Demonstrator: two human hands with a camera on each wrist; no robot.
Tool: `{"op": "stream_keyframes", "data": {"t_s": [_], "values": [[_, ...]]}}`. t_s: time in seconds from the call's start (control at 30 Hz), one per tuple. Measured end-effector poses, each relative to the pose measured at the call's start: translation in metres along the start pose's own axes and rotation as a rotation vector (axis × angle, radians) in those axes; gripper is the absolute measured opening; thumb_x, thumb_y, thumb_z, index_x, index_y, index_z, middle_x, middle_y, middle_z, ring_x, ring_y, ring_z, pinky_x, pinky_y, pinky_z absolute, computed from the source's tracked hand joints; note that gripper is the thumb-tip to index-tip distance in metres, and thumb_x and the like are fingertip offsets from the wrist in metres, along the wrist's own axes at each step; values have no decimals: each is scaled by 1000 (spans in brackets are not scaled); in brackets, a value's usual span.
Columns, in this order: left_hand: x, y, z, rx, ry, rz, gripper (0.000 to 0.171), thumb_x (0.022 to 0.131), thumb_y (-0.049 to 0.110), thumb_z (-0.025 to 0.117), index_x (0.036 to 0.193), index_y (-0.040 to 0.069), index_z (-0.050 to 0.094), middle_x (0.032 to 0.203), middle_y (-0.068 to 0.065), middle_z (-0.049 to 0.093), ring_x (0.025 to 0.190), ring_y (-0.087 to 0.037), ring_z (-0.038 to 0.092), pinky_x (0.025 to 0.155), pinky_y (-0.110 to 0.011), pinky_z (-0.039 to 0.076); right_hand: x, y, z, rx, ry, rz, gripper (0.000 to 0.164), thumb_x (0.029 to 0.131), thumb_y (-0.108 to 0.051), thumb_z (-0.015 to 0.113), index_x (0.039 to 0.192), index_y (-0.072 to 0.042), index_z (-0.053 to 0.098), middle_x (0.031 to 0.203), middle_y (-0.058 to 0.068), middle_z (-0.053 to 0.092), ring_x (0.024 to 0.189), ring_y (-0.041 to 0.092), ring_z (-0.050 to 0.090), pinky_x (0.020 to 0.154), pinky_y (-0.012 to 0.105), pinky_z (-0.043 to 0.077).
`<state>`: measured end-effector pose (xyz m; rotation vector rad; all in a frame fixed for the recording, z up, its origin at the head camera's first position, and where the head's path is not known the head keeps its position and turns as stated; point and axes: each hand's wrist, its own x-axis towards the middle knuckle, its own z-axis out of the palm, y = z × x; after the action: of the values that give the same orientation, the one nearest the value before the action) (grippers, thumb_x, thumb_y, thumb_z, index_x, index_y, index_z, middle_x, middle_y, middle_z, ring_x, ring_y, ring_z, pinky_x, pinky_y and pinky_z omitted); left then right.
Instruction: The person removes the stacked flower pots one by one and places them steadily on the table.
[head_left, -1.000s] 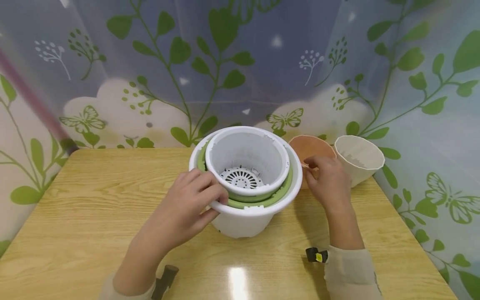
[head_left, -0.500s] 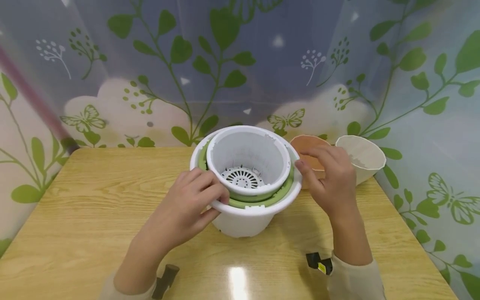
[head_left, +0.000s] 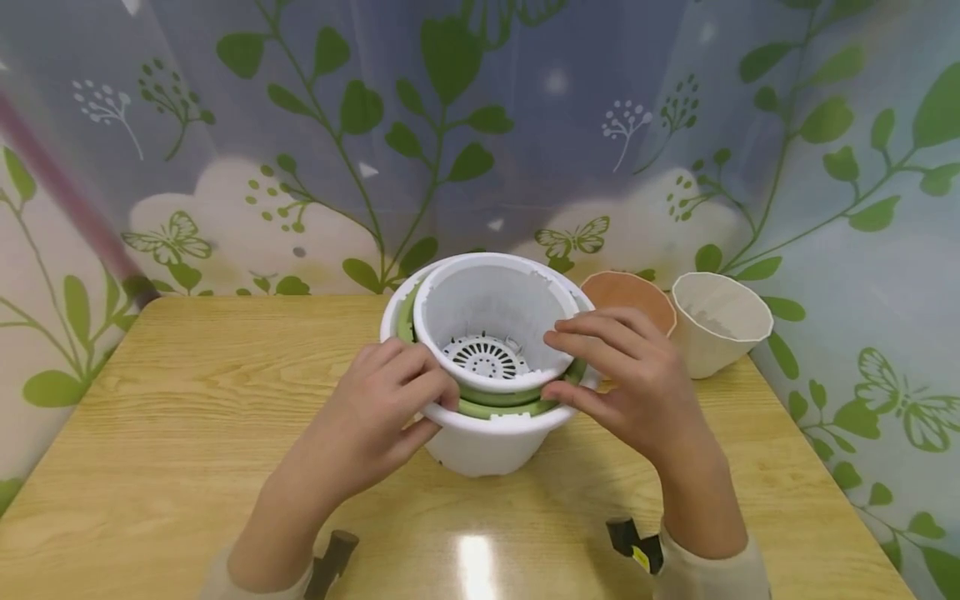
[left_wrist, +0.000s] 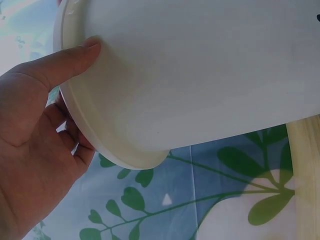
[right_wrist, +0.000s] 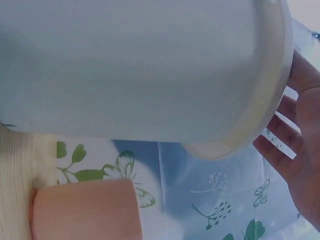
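"Big white pot [head_left: 483,450]! Where is it?"

"It stands upright on the table [head_left: 187,417], around the middle, between the two hands."

"Does it have anything inside?"

"Yes! A small white pot [head_left: 498,292] sits in it, and green rims [head_left: 474,408] show between the two. Look down and you can see little slots in the bottom."

"What is the left hand [head_left: 382,408] doing?"

"It holds the big pot's rim, with the thumb on the outside and the fingers over the top."

"And the right hand [head_left: 630,375]?"

"That one is spread wide. Its fingers reach over the right side of the small pot, and the thumb is lower, by the green. I can't tell if the tips touch."

"Any more pots?"

"An orange pot [head_left: 630,296] is behind the right hand, and a cream pot [head_left: 723,354] is just beside it. Green leaves and butterflies cover the wall [head_left: 300,217] at the back."
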<state>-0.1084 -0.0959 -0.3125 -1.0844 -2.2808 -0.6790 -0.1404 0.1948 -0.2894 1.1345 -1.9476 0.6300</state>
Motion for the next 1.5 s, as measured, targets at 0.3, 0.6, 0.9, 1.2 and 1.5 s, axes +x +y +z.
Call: {"op": "stream_keyframes", "data": {"t_s": [0.3, 0.6, 0.9, 1.2, 1.5], "values": [[-1, -1, 0, 4, -7, -6, 19, 82, 21, 81, 88, 21, 62, 95, 9, 59, 91, -18, 52, 80, -37, 39, 5, -14, 3, -7, -54, -3, 44, 70, -19, 87, 112, -14, 76, 109, 3, 74, 103, 26, 65, 96, 31, 48], [1, -2, -1, 5, 4, 2, 19, 82, 21, 80, 88, 21, 63, 95, 8, 59, 91, -18, 52, 81, -38, 40, 7, -18, 5, 7, -94, -21, 29, 80, -14, 80, 108, -11, 77, 105, 3, 76, 100, 24, 70, 95, 35, 52], [0, 0, 1, 12, -1, -1, 19, 81, 21, 81, 88, 20, 63, 95, 7, 59, 91, -19, 52, 81, -38, 40, 5, -21, 6, -24, -109, -30, 31, 83, -12, 75, 113, -13, 76, 95, -1, 72, 91, 21, 65, 87, 34, 51], [-1, -1, 1, 3, -3, -6, 18, 82, 22, 80, 88, 21, 63, 95, 8, 60, 91, -18, 52, 81, -38, 40, 8, -26, 12, -85, -93, -64, 28, 94, -3, 61, 112, -17, 77, 89, -1, 68, 92, 23, 63, 84, 35, 52], [-1, -1, 0, 1, -2, -1, 18, 83, 22, 80, 89, 21, 63, 96, 8, 60, 91, -18, 51, 81, -38, 39, 11, -29, 14, -103, -84, -71, 27, 97, -5, 57, 112, -16, 76, 92, -1, 69, 91, 23, 63, 85, 35, 52]]}}
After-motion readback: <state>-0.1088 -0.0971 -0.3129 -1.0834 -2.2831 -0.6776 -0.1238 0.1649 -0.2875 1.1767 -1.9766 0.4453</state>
